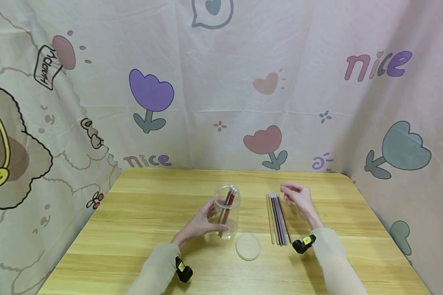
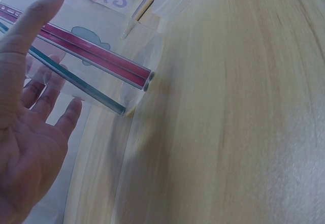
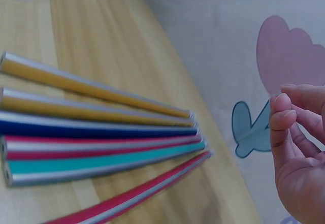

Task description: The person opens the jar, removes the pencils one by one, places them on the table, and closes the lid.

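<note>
A tall clear jar (image 1: 234,223) stands left of the table's middle, and my left hand (image 1: 203,221) grips it, thumb on the near side and fingers around the far side. Red pencils (image 2: 101,55) and a green pencil (image 2: 81,84) lean inside it. To the right, several pencils (image 3: 96,112) in yellow, dark blue, red and teal lie side by side on the table. My right hand (image 1: 298,198) hovers by their far ends. In the right wrist view, its fingers are loosely bent with the thumb near the fingertips, and nothing is held.
A round clear lid (image 1: 248,246) lies flat on the wooden table (image 1: 133,221) between the jar and the row of pencils. Behind the table's far edge hangs a printed curtain (image 1: 214,82), which also runs along the left and right sides.
</note>
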The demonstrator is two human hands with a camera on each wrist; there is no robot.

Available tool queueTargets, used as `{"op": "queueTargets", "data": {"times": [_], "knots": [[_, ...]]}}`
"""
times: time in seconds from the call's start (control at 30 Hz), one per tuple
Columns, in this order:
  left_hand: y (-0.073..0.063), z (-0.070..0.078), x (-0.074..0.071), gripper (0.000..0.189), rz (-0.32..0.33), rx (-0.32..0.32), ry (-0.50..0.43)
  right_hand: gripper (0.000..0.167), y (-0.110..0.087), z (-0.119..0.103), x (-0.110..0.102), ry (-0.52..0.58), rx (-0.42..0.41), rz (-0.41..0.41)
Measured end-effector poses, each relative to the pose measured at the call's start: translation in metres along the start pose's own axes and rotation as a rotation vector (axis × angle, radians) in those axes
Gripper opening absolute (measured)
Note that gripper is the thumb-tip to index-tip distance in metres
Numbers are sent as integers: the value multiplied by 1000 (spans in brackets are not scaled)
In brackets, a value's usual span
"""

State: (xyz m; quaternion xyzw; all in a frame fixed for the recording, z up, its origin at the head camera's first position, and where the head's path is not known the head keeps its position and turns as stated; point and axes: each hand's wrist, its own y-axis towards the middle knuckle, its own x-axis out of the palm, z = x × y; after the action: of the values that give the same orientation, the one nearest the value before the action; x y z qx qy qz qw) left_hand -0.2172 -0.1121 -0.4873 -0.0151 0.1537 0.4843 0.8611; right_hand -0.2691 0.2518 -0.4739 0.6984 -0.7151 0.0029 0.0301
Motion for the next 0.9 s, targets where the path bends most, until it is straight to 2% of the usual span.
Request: {"op": "queueTargets", "data": {"times": [0.37,0.7,0.9], "knots": [[1,0,1,83,-3,8,-3,9,-4,-19,13,43,-98,-23],[1,-2,0,83,2,15,4,22,-10,-38,26,103,-180,-106],[0,-1,1,81,5,8,8,19,-15,-50,36,119,-235,-160]]}}
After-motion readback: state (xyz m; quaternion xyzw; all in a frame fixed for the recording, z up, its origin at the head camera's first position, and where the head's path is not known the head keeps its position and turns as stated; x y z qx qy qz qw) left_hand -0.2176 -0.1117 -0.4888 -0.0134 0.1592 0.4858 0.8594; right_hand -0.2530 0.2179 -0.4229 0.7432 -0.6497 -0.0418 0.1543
